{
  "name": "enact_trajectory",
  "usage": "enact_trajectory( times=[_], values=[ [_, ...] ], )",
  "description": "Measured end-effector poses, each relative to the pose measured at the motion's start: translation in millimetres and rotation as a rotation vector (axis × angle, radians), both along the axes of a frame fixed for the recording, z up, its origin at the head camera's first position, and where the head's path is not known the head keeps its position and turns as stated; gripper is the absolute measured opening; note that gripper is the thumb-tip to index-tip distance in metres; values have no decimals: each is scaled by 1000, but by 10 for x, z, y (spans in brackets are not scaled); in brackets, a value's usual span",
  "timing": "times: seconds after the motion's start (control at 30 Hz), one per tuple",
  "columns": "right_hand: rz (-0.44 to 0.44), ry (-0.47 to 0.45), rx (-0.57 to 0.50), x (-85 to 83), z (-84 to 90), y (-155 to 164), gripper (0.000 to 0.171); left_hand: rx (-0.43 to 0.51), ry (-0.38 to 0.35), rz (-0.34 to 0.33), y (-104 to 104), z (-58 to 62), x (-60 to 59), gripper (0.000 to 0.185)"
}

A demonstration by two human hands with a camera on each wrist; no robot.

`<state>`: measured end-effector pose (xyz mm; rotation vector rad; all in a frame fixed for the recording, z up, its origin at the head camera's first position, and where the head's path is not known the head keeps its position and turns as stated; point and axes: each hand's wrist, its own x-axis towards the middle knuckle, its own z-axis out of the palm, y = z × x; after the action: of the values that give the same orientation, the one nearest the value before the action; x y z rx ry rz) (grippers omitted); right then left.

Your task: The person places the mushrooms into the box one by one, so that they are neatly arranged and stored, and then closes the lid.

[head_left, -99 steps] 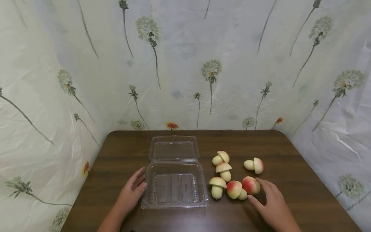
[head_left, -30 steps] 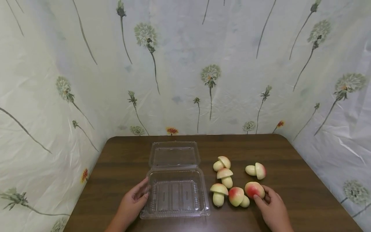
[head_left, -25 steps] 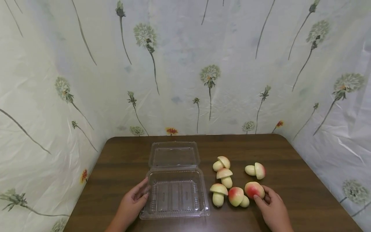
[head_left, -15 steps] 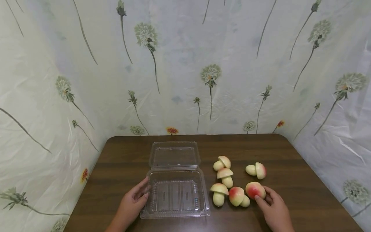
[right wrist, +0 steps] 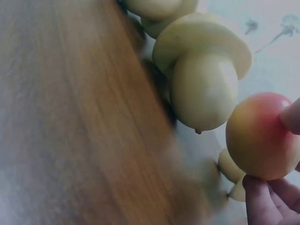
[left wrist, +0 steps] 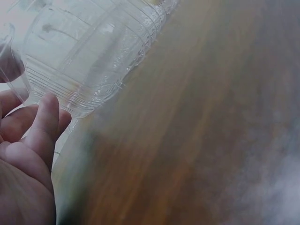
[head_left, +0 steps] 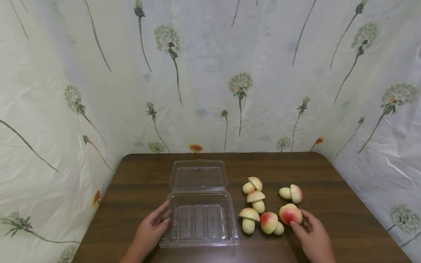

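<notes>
Head view: the right hand (head_left: 312, 237) pinches a red-capped mushroom (head_left: 291, 214) on the tabletop (head_left: 329, 175), beside 5 others. The left hand (head_left: 149, 230) rests relaxed against the clear container (head_left: 199, 219).

Right wrist view: fingertips (right wrist: 265, 199) grip that mushroom (right wrist: 260, 136).

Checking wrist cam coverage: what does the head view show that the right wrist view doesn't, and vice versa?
Head only: the left hand touching the left wall of the open clear clamshell container, the whole brown table, the flowered backdrop, and all six toy mushrooms, including the far one lying apart.

Right wrist only: a close look at fingertips pinching the red-capped mushroom, and the pale mushroom beside it seen stem-end on.

Both: the right hand, the red-capped mushroom it holds, neighbouring mushrooms, the tabletop.
</notes>
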<state>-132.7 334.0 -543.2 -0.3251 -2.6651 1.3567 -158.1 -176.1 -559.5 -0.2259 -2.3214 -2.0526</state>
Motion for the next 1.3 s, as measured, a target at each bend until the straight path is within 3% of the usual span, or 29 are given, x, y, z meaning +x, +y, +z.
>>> enact_trajectory(
  times=[0.37,0.73,1.0,1.3],
  values=[
    [43,110,-153,11,96,-61,66,-2,-6,-9,-5,0,-22,53],
    [69,188,-190,17,227,-198,60,2,15,-9,-14,-21,-28,54],
    [147,275,-356,8,231,-280,55,20,-13,-10,-12,-21,-37,55],
    [206,353,-393,35,294,-432,55,25,-2,-17,-19,-37,-38,55]
  ],
)
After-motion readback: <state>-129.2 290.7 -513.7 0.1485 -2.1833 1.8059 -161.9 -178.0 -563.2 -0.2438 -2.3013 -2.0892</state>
